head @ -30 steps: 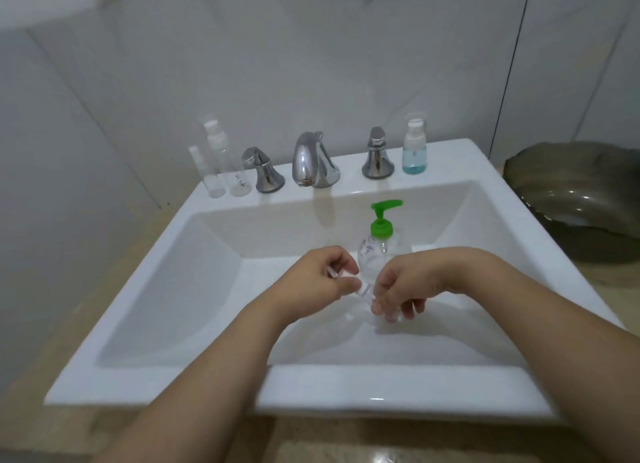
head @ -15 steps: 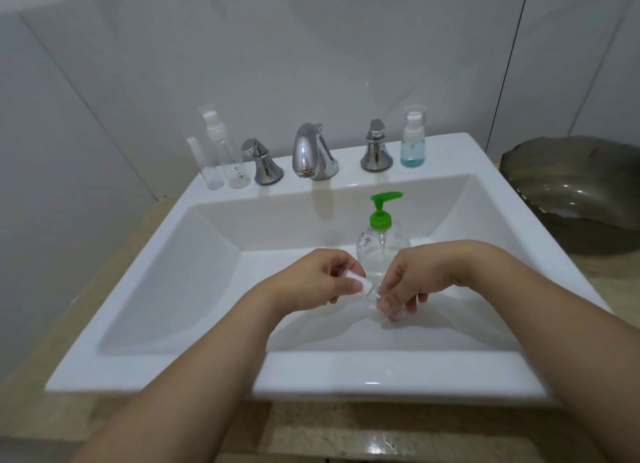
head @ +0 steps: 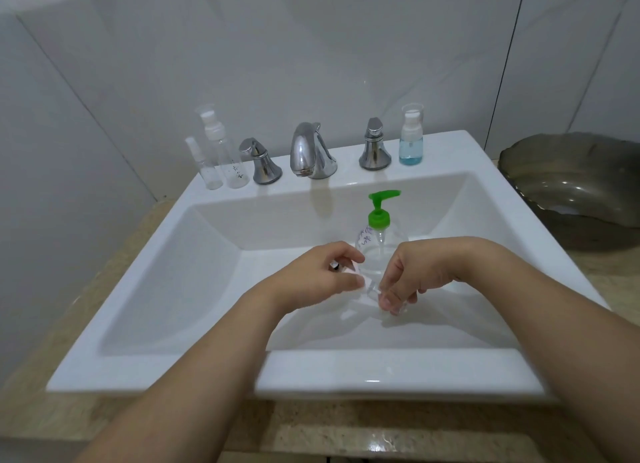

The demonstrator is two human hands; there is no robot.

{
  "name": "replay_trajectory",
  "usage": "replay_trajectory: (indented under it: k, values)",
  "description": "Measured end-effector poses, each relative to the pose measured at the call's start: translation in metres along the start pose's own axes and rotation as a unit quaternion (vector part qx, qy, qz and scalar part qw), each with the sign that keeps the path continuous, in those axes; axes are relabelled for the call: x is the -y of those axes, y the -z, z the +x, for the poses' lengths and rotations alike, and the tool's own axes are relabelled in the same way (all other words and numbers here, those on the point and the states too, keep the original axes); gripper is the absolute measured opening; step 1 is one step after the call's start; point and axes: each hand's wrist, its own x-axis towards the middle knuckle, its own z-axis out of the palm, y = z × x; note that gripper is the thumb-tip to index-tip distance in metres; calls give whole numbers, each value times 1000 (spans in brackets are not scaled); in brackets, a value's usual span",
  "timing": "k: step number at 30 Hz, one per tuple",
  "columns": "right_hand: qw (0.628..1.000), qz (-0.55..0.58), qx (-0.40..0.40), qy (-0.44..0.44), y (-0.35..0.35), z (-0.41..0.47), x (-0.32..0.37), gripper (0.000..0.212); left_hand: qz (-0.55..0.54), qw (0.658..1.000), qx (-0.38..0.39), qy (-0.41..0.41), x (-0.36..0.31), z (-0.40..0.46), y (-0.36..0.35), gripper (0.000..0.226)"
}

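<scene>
Small clear bottle point(head: 375, 291): held tilted over the sink point(head: 381, 372) basin, mid-view.
Left hand point(head: 320, 274): at its 9 o'clock, fingers curled, pinching the bottle's top end.
Right hand point(head: 414, 275): at 3 o'clock, fingertips pinching the lower end.
Green-pump bottle point(head: 379, 220): upright at 12 o'clock, just behind, base hidden.
Faucet point(head: 311, 151): farther at 12 o'clock, on the rim.
Blue-liquid bottle point(head: 411, 140): 1 o'clock.
Two clear spray bottles point(head: 221, 151): 11 o'clock.

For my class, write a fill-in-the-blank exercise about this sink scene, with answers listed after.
The left hand and right hand grip a small clear bottle in front of a pump bottle with a ____ pump head. The faucet stands between ____ chrome handles. The capped bottle on the back right of the sink holds ____ liquid.
Answers: green; two; blue.
</scene>
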Motion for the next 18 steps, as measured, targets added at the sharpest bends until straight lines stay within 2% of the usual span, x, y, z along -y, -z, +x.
replay_trajectory:
  k: [2,5,9,12,14,16,18]
  values:
    - [1000,4,-2,-1,1,1,0,7,7,1000,5,-21,4,2,-2,23]
    - [1000,2,0,0,1,1,1,9,-12,1000,12,-26,6,1,-2,6]
    - [1000,-4,5,0,1,0,1,11,28,1000,3,12,3,1,-1,43]
    - [1000,-10,17,-5,0,0,2,12,64,997,4,37,1,-1,-1,55]
    - [1000,-22,16,-10,0,0,2,15,54,998,18,38,3,-1,-2,48]
    - [999,-28,11,-15,0,0,2,18,26,999,25,7,5,1,-1,30]
    - [1000,-25,8,-17,0,-1,2,17,21,999,42,-21,7,2,-1,26]
